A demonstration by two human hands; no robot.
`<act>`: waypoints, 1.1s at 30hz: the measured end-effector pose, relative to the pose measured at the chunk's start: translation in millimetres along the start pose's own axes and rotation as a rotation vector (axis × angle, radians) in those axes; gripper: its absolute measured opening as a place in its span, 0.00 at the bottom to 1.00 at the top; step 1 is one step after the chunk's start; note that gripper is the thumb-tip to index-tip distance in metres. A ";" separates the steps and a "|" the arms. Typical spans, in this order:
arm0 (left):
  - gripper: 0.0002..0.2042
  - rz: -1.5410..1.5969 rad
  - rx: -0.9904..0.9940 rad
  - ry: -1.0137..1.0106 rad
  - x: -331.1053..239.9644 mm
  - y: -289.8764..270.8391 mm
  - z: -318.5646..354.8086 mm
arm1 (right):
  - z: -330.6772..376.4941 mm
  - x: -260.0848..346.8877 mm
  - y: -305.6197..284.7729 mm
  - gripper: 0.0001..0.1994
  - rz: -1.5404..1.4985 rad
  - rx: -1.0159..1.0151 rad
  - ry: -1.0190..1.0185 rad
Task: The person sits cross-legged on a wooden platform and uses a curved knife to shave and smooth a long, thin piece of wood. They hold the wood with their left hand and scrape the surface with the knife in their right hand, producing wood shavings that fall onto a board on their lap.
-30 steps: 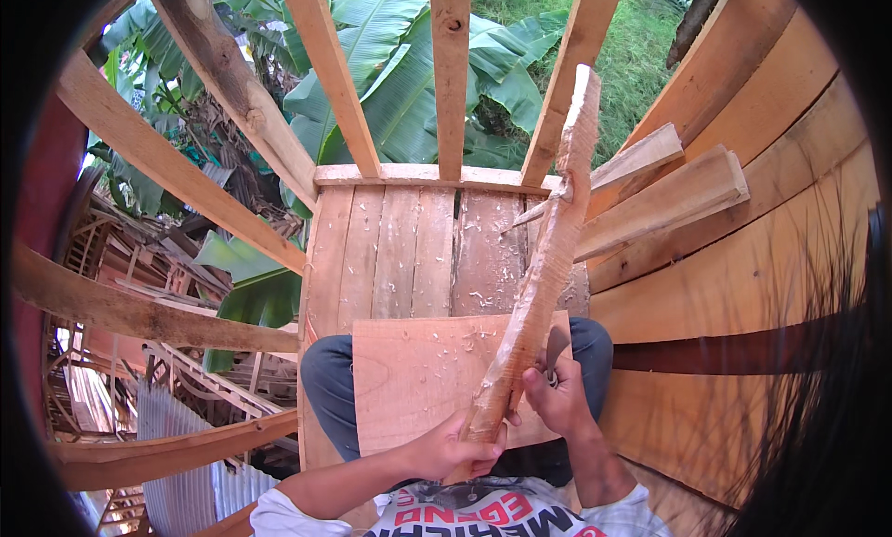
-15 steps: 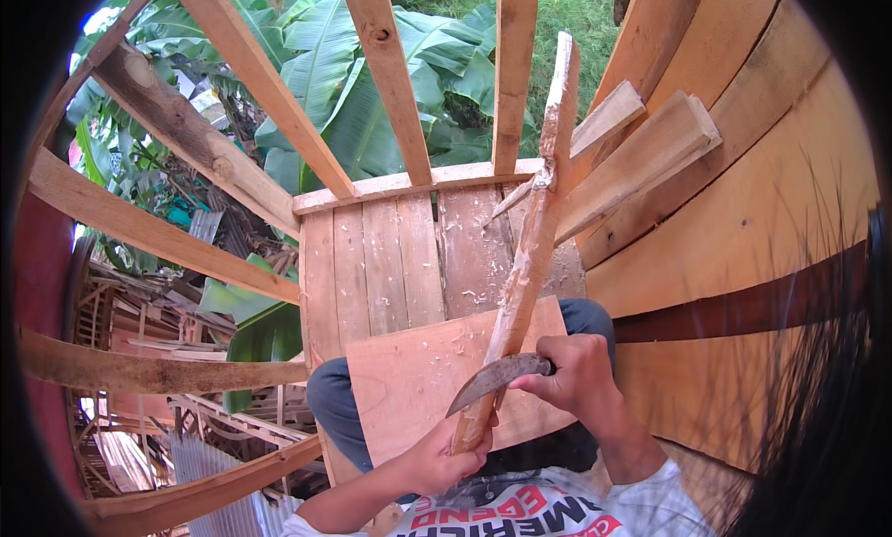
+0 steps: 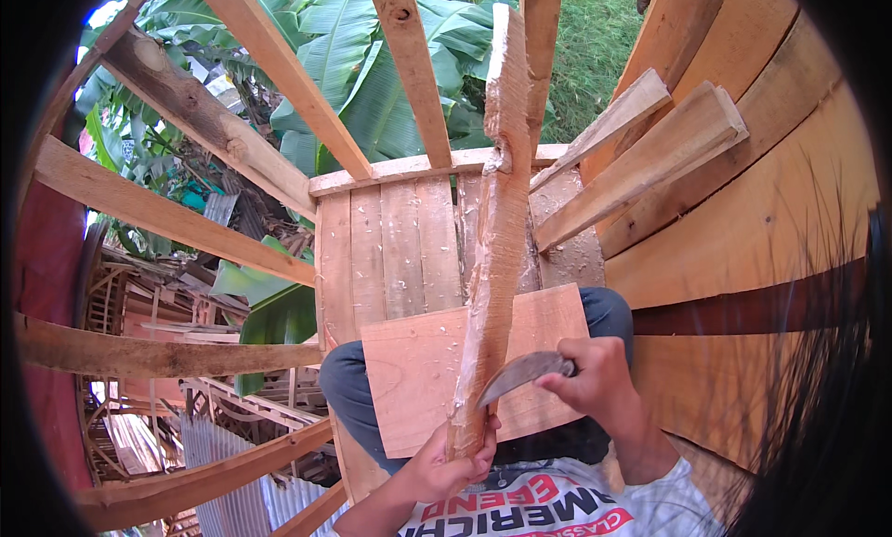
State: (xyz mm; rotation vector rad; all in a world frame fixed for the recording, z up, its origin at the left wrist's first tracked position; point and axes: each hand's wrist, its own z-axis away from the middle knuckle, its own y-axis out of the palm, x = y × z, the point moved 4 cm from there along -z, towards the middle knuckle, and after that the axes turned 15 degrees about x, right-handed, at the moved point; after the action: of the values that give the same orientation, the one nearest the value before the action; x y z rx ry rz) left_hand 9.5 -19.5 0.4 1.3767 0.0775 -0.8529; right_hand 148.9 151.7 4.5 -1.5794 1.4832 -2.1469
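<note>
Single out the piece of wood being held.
The long, notched stick, its lower end in the left hand; the thick board and thin board to its right are in neither hand.

Worn on the head, the left one of two wide fisheye cameras looked down and forward. The shirt (image 3: 530,502) filled its lower edge; the left hand (image 3: 452,464) and right hand (image 3: 602,377) were near, below the middle. Beyond them, the view reached across the plank floor (image 3: 400,244) to leaves (image 3: 344,72) at the top. Straight boards (image 3: 743,235) bowed toward its dark, rounded rim.
</note>
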 end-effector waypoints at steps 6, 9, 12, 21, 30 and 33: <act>0.24 -0.316 -0.018 -0.073 2.3 -2.4 2.0 | -4.0 7.1 14.3 0.31 0.147 0.034 -0.053; 0.23 -0.235 -0.062 -0.105 5.3 -0.8 -1.2 | -9.3 0.2 10.3 0.33 0.184 -0.001 -0.054; 0.22 -0.179 -0.083 -0.165 6.3 6.2 -4.9 | -13.3 -5.1 9.6 0.34 0.196 -0.029 -0.055; 0.23 -0.187 -0.039 -0.196 33.7 16.8 4.4 | -26.6 -71.3 4.2 0.33 -0.237 -0.121 0.457; 0.22 0.063 -0.211 0.045 23.9 -15.2 25.0 | -20.3 -13.9 35.7 0.29 -0.244 0.132 0.200; 0.22 -0.178 -0.268 0.004 13.0 -14.3 24.8 | -13.8 1.2 48.0 0.29 -0.117 0.217 0.079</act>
State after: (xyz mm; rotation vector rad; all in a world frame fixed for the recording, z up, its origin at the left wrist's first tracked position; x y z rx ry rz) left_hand 0.1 -46.7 -12.1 1.1307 0.3110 -0.9506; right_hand 116.6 134.7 -29.6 -1.5578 1.1549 -2.3667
